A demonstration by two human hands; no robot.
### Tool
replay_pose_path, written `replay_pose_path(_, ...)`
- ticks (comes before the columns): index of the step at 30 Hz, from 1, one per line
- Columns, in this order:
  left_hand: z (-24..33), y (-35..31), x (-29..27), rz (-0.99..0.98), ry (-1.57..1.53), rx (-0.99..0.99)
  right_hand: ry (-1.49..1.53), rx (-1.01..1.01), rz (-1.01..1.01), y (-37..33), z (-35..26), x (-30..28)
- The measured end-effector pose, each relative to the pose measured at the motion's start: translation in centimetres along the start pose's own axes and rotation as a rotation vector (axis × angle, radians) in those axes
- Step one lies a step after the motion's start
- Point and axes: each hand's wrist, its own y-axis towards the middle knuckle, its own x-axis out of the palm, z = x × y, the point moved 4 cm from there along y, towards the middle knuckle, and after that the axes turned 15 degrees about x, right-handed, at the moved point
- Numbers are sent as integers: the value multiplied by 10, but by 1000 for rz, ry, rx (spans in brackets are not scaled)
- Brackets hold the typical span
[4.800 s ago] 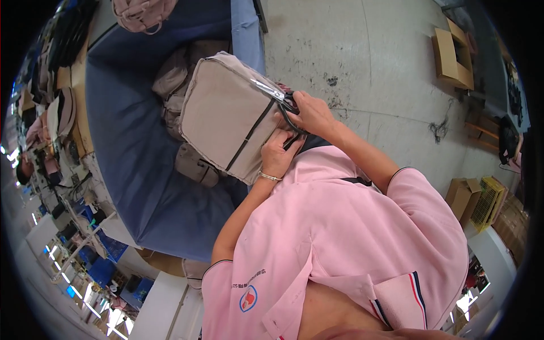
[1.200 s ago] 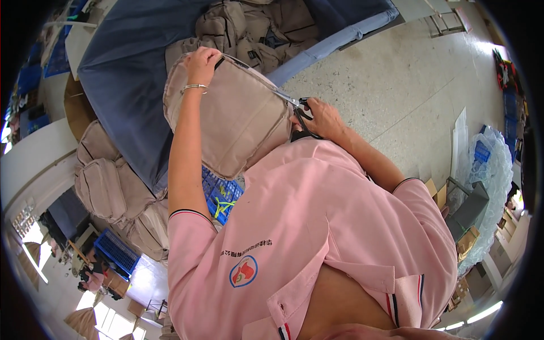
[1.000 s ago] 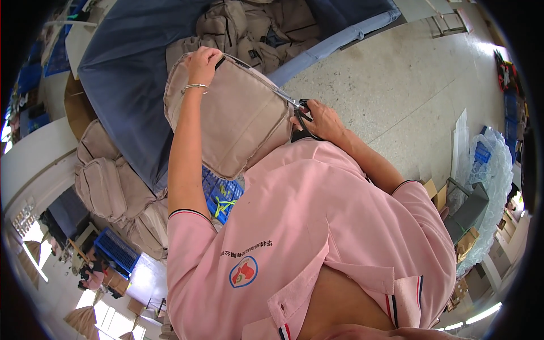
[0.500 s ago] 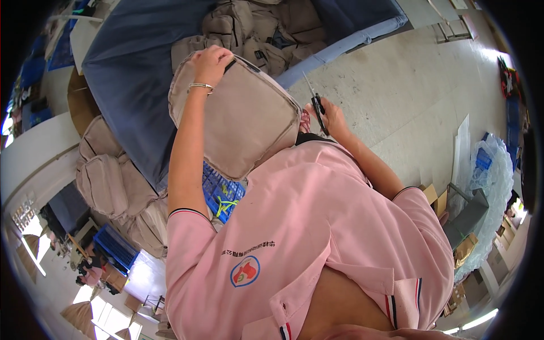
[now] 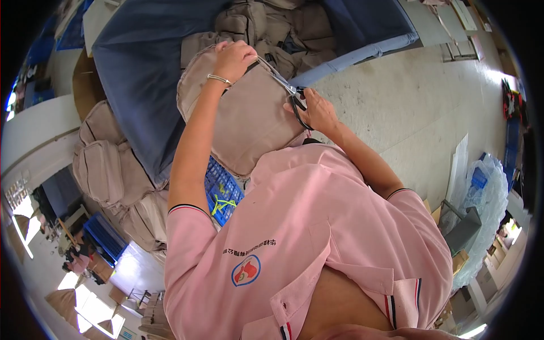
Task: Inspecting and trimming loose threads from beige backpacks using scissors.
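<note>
Close against the chest, a beige backpack is held up, its top gripped by the left hand. Scissors are clasped in the right hand, seemingly trimming threads; careful blade placement is called for next. Beyond, more beige bags are piled in a blue fabric bin.

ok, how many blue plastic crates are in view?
2: one blue plastic crate under the beige fabric backpack gripped by the left hand, another by the lower-left bag pile. More may be hidden.
</note>
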Motion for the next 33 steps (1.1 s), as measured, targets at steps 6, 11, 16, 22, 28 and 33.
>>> replay_pose_path(6,12,-25,2,406,-20,-65,60,-39,-24,19,6,12)
replay_pose_path(11,58,-170,9,856,331,-719,112,-60,43,30,25,31)
replay_pose_path(16,145,-285,101,924,-272,-1369,231,-212,84,31,27,26)
replay_pose_path(22,141,-287,146,1237,-639,-1370,200,-351,47,21,-12,14)
replay_pose_path(28,176,-334,97,1939,-884,-969,441,-605,-371,6,-87,35)
replay_pose_path(33,258,-456,44,2206,-451,-931,571,-388,-755,-26,-129,77)
